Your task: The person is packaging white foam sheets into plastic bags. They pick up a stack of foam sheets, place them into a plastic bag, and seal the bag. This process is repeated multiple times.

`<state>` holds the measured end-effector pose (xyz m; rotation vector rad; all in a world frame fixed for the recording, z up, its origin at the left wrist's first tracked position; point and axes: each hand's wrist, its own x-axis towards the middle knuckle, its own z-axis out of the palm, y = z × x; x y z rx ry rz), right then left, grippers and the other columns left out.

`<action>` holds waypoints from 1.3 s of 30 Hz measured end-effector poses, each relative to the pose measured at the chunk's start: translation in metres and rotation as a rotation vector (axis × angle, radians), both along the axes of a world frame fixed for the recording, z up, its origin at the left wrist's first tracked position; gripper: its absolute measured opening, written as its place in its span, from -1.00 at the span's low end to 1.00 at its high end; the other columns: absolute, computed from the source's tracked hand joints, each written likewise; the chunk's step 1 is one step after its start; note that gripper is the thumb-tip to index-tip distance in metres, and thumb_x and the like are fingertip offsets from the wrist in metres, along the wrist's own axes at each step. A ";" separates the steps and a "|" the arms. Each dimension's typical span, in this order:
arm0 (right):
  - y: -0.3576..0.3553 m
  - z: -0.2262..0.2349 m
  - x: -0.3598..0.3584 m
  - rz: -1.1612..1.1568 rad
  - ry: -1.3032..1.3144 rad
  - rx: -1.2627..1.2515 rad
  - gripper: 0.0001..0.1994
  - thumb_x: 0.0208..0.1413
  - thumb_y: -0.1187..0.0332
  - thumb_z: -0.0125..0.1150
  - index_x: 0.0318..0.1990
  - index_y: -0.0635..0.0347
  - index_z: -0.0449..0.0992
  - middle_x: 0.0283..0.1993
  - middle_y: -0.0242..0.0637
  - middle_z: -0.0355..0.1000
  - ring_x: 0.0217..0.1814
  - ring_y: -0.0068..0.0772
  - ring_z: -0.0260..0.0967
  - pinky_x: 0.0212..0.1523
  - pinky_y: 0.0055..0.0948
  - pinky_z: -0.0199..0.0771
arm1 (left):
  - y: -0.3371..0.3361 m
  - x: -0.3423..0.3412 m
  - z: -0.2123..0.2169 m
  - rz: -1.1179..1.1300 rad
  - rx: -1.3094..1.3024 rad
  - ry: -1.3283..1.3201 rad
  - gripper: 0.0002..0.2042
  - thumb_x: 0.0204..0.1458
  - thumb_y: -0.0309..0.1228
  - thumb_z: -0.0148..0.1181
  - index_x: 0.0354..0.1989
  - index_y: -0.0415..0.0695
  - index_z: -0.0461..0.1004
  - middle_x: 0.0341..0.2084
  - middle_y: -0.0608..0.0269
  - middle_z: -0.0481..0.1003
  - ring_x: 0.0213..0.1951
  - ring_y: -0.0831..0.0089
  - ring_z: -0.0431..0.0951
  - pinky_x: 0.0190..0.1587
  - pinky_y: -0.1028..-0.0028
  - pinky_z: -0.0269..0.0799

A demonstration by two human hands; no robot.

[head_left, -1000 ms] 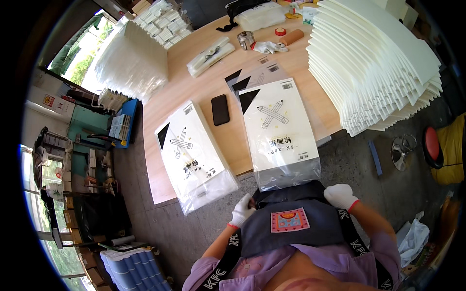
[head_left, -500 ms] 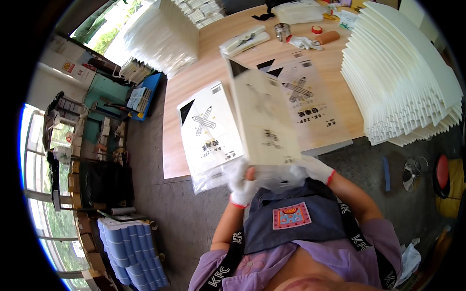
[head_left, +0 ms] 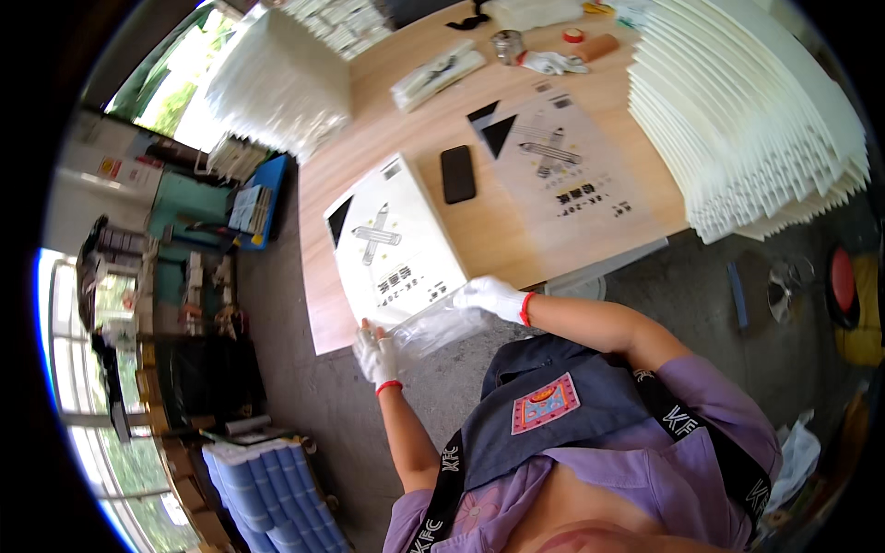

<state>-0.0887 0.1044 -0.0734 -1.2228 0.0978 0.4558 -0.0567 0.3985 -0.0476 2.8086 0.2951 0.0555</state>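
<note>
A stack of clear plastic bags holding white printed sheets (head_left: 392, 241) lies at the near left of the wooden table (head_left: 498, 221). Its open clear end (head_left: 433, 324) hangs over the table's front edge. My left hand (head_left: 376, 355), in a white glove, grips that clear end from below on the left. My right hand (head_left: 491, 297), also gloved, holds the clear end's right side at the table edge. A second clear printed bag (head_left: 562, 175) lies flat further right on the table.
A black phone (head_left: 457, 173) lies between the two bags. A tall fanned stack of white sheets (head_left: 747, 120) fills the right. Another white stack (head_left: 277, 88) stands far left. Tape rolls, a glove and small items sit at the far edge. Blue rolls (head_left: 263, 488) stand on the floor.
Half a second ago I held a white sheet up over the right bag. Now both hands have moved left and grip the open end of the left bag stack.
</note>
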 end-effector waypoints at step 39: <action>-0.235 0.092 -0.087 -0.233 0.235 -0.711 -0.49 0.13 -0.11 0.01 -0.48 0.20 0.53 -0.69 -0.25 0.38 -0.64 -0.37 0.37 -0.55 -0.37 0.32 | -0.372 0.087 0.105 -0.860 -1.287 0.427 -0.82 0.17 -0.46 0.04 -0.08 -0.09 0.28 -0.28 0.28 0.55 -0.55 0.63 0.38 -0.38 0.60 0.41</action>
